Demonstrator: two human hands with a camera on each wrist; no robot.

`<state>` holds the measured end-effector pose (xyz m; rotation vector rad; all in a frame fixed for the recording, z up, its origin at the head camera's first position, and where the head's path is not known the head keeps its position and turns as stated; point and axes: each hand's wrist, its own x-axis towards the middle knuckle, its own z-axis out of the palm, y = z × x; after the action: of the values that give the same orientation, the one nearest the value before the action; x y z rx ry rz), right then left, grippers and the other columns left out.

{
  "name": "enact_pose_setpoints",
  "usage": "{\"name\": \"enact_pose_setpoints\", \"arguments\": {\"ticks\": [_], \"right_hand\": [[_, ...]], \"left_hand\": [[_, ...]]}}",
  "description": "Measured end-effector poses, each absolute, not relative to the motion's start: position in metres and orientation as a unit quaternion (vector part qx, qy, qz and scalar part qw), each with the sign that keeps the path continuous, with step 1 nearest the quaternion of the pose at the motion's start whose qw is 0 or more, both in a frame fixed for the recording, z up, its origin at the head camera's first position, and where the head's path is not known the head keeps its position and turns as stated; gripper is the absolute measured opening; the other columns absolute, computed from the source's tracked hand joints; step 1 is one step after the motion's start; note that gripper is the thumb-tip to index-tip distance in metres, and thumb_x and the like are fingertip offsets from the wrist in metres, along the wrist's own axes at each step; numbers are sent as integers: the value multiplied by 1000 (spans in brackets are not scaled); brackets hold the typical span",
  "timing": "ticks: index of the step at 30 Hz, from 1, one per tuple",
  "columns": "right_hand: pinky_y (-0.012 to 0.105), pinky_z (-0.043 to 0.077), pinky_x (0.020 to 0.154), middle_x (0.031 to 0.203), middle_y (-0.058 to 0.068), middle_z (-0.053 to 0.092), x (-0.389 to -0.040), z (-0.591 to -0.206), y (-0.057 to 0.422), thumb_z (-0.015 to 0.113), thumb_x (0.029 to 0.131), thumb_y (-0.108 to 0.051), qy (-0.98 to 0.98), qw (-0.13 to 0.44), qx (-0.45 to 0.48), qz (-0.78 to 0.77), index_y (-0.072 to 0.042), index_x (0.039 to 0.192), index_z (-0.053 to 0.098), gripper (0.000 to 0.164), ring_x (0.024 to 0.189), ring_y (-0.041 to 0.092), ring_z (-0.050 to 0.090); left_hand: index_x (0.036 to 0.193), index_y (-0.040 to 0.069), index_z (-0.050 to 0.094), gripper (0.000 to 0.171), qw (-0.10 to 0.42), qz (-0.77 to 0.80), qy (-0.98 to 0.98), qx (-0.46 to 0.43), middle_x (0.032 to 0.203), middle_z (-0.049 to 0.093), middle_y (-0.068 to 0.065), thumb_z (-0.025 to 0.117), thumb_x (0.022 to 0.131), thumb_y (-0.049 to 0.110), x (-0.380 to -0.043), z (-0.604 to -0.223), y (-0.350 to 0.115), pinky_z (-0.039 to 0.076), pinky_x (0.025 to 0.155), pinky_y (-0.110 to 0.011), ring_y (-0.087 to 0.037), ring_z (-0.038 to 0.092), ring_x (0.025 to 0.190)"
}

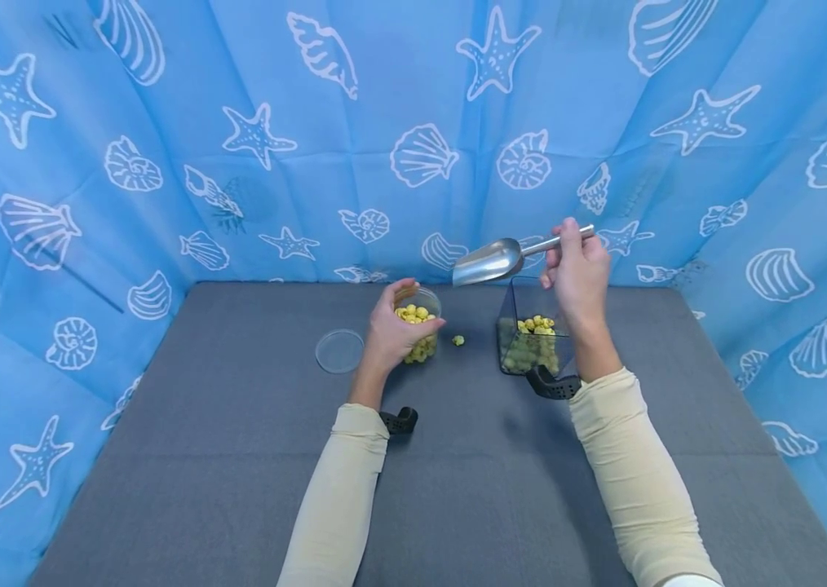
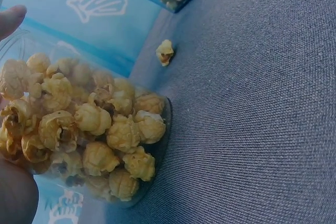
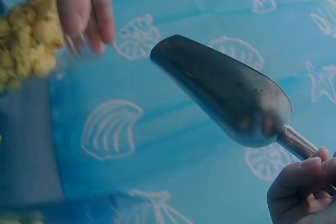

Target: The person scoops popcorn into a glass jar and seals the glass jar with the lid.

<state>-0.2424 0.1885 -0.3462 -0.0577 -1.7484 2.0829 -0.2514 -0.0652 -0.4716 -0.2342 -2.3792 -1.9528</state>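
Observation:
My left hand [image 1: 389, 333] grips a round clear jar [image 2: 137, 195] that stands on the table, thumb and fingers around its upper part. Yellow popcorn [image 2: 92, 119] fills much of the jar. My right hand [image 1: 581, 273] holds a metal scoop [image 1: 490, 262] by its handle, raised above the table with its bowl pointing left. No popcorn shows in the scoop [image 3: 226, 93]. Below the right hand stands a square clear bin [image 1: 512, 346] partly filled with popcorn. One loose popcorn piece [image 1: 458, 340] lies between jar and bin.
A round clear lid [image 1: 339, 351] lies flat on the table, left of the jar. The grey table [image 1: 457, 489] ends at the back against a blue curtain [image 1: 384, 106] with white shells and starfish. A black strap mount [image 1: 400, 421] sits at the left wrist.

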Motion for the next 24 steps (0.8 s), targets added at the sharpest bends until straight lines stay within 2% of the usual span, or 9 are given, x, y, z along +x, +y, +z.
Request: {"name": "enact_pose_setpoints", "arguments": {"ticks": [5, 12, 19, 24], "right_hand": [[18, 41, 41, 63, -1, 48, -240, -342, 210, 52, 107, -33, -618, 243, -26, 747, -6, 102, 60, 28, 41, 7, 40], [17, 38, 41, 64, 0, 44, -236, -344, 235, 51, 107, -33, -608, 281, -37, 742, -7, 100, 60, 28, 41, 8, 35], [18, 36, 40, 60, -2, 38, -233, -351, 248, 52, 106, -35, -600, 288, -54, 745, -8, 98, 59, 29, 40, 8, 32], [19, 34, 42, 57, -4, 38, -231, -360, 253, 52, 106, -38, -628, 270, -74, 726, -10, 100, 60, 30, 42, 8, 33]], "left_hand": [[143, 31, 49, 79, 28, -630, -773, -70, 146, 55, 0, 91, 77, 35, -250, -471, -64, 42, 113, -55, -36, 47, 142], [149, 23, 46, 85, 31, -629, -773, -76, 147, 54, -1, 91, 77, 34, -251, -471, -65, 40, 115, -55, -36, 45, 144], [149, 23, 46, 82, 29, -634, -768, -80, 151, 52, -12, 90, 79, 28, -252, -471, -66, 40, 114, -57, -38, 45, 142], [148, 23, 47, 82, 26, -633, -770, -76, 149, 53, -9, 90, 79, 30, -252, -470, -65, 40, 114, -56, -37, 46, 142]]}}
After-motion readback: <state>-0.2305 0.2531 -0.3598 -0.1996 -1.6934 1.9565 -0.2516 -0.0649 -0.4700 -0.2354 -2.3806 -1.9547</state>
